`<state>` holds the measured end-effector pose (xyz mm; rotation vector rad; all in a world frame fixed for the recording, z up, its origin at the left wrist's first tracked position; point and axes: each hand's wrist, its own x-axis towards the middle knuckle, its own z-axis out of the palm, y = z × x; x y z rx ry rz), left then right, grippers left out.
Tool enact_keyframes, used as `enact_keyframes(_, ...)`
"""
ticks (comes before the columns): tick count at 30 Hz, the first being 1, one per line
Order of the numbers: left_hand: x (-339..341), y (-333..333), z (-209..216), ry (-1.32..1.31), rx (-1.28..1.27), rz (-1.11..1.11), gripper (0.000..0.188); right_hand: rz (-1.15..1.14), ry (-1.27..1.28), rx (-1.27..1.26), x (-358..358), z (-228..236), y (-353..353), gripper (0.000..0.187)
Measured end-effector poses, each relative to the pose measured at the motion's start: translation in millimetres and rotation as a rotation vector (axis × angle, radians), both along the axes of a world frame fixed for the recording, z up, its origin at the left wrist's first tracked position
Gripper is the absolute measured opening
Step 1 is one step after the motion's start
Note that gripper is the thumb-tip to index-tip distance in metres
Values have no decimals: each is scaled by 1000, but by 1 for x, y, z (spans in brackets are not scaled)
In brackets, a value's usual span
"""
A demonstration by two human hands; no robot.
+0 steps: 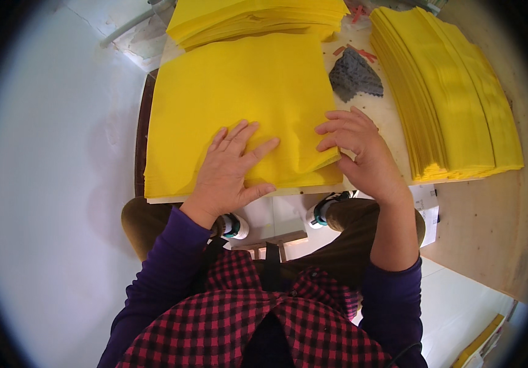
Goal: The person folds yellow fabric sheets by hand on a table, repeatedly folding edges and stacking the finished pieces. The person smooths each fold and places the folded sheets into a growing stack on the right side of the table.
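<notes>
A stack of yellow cloth-like sheets (239, 86) lies at the table's near edge, in front of me. My left hand (224, 172) rests palm down on its top sheet, the fingers spread. At the near right corner, my right hand (365, 147) has its fingers curled over the edge and its thumb at the side. It grips the corner of the yellow sheet (322, 161), which is bent up there. How many sheets are between the fingers is hidden.
Behind stands another yellow stack (258, 21). To the right sits a tall yellow stack (454, 98), fanned at its side. Between them lie a crumpled grey cloth (356, 75) and red scraps (362, 53) on the pale tabletop (392, 129). A white wall (55, 184) is at left.
</notes>
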<state>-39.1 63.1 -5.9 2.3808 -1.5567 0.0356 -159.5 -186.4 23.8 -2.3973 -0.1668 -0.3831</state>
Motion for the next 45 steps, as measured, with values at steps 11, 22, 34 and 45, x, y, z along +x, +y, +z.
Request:
enact_keyframes(11, -2, -4, 3, -3, 49, -6, 70, 169, 117, 18, 17, 4, -21, 27)
enact_keyframes(22, -2, -8, 8, -3, 79, -20, 69, 163, -31, 187, 14, -21, -33, 33)
enact_keyframes(34, -2, -6, 5, 74, -33, -18, 68, 200, -31, 241, 25, -27, -35, 18)
enact_keyframes(45, -7, -21, 29, 205, -20, -127, 75, 170, -126, 264, 31, -31, -30, 11)
